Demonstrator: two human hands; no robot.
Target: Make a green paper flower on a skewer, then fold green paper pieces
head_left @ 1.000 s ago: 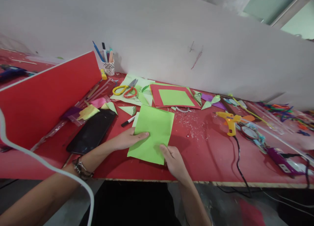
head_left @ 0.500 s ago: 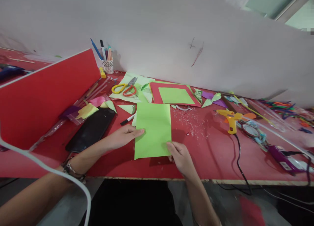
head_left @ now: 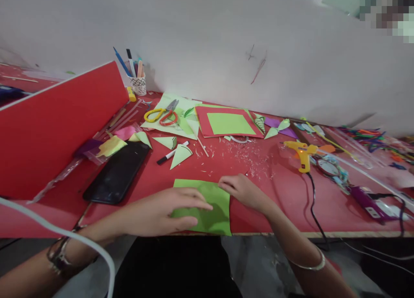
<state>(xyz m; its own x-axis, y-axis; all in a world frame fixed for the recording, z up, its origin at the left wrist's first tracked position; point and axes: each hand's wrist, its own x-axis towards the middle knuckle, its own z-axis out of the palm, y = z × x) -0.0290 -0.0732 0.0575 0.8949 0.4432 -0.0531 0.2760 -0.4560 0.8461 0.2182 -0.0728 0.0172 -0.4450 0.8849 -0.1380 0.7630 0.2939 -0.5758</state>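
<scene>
A light-green sheet of paper [head_left: 210, 199] lies flat at the table's front edge, partly covered by both hands. My left hand [head_left: 161, 211] stretches over the left part of the sheet, open, with the fingers apart. At the sheet's upper right corner, my right hand [head_left: 244, 191] has its fingers closed together on the paper's edge. Just beyond the sheet lies a pale green paper cone [head_left: 181, 155] beside a white marker with a black cap [head_left: 172, 152]. A black phone [head_left: 119, 173] is left of my left hand.
Scissors [head_left: 161, 115] rest on pale paper at the back, beside a red sheet [head_left: 202, 121] with green paper on it. A yellow glue gun [head_left: 302, 153] and its cord are to the right. A red board [head_left: 61, 125] stands at left, near a pen cup [head_left: 138, 85].
The green sheet has come down from my hands onto the table's front edge. My left hand has let go and spread over it, and the paper cone behind is uncovered.
</scene>
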